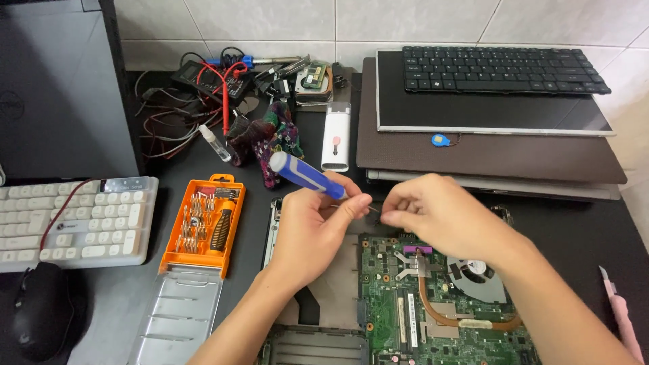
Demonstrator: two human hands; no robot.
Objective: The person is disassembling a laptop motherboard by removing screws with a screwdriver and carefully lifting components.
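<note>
Step in hand: you look to be handling a tiny part, likely a screw, at the screwdriver's tip, above the far edge of the circuit board [433, 297]. It is too small to make out for sure.

Left hand [312, 226]: it is closed around the blue-and-white screwdriver [305, 174], with the handle slanting up and far-left and the thin shaft pointing right toward your other hand.

Right hand [433, 213]: its fingertips are pinched narrow right at the shaft's tip. Whether they hold anything you cannot tell from this view.

Where the screwdriver is: in the air, just past the far edge of the board, with both hands meeting in the middle of the scene.

Circuit board: green, lying near you, with a copper pipe [460, 318] curving to a round fan [476, 274] on its right.

Bit case [203, 223]: orange, open, to the left of your left hand, with its clear lid [179, 314] folded toward you.

Further off: a white keyboard [74, 220] and a black mouse [40, 307] at the left, a stack of laptop panels [487, 152] with a black keyboard [503, 69] on top at the far right, and a tangle of cables [196, 94] at the far middle.

Next move calls for: a steady pinch, in my judgement, and keeping the tip level, since so small a piece could drop among the board's parts.
</note>
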